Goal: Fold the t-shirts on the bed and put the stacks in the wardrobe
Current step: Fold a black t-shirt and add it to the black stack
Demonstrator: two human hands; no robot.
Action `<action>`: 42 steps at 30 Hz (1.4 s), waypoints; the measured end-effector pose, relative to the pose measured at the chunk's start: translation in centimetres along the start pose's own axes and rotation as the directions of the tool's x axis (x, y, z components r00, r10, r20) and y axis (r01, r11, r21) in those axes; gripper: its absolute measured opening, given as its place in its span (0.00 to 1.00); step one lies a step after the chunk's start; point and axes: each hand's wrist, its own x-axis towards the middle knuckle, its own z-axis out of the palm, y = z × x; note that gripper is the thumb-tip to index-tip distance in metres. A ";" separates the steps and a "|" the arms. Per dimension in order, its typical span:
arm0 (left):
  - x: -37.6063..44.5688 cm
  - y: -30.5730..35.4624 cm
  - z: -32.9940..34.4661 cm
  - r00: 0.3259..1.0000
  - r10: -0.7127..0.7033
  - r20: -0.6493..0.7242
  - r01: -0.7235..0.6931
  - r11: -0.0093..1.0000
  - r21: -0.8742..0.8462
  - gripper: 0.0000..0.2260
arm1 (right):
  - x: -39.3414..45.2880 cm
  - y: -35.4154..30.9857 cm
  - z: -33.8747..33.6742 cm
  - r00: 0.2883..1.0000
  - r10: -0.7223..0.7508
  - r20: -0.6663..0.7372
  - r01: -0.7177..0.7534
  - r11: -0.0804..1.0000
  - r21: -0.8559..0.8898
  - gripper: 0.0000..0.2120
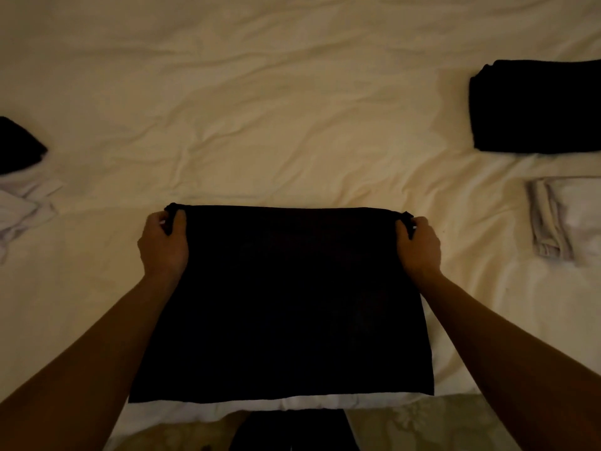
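Lying flat at the near edge of the bed [260, 125] was one black shirt [286, 304], spread as a rough rectangle with its near hem reaching the mattress edge.

Hands: left hand [164, 244] at the far left corner, fingers curled and pinching a bunch of cloth; right hand [419, 244] at the far right corner, fingers likewise curled round the fabric. Both forearms ran along the shirt's side edges.

Handling, as judged: light, soft, limp knit; no stiffness of its own, so it would sag between any two held points. Not fragile, not slippery on the sheet. Best taken by two corners of one edge, as held here, with the edge kept taut so the fold falls straight. The dark cloth hid seams and sleeves; which end was the collar could not be told.

Other items: black stack [536, 109], folded, far right. White stack [566, 219], folded, just nearer than the black one and apart from it. Loose white garments [19, 209] at the left edge, unfolded, with a dark piece [18, 146] touching them on the far side.

Stage, as judged: folding in hand; wardrobe not in view.
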 end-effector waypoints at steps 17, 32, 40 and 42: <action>-6.2 -2.1 2.0 0.844 0.536 -0.012 -0.452 0.723 0.522 0.29 | -6.3 -0.6 2.8 0.881 -0.405 -0.243 0.293 0.872 -0.391 0.27; -1.4 -4.3 2.8 0.881 0.458 0.124 -0.414 0.614 0.672 0.26 | -1.1 1.8 4.0 0.921 -0.386 -0.051 0.307 0.800 -0.516 0.35; 0.3 -1.9 0.2 0.988 -0.023 0.151 -0.001 0.987 0.159 0.24 | -0.7 1.9 1.3 0.992 0.108 0.061 -0.119 0.965 0.232 0.26; 1.2 -1.8 -0.1 0.971 -0.069 0.229 0.064 0.998 0.027 0.18 | -0.4 1.7 1.1 0.994 0.060 0.088 -0.082 0.960 0.266 0.21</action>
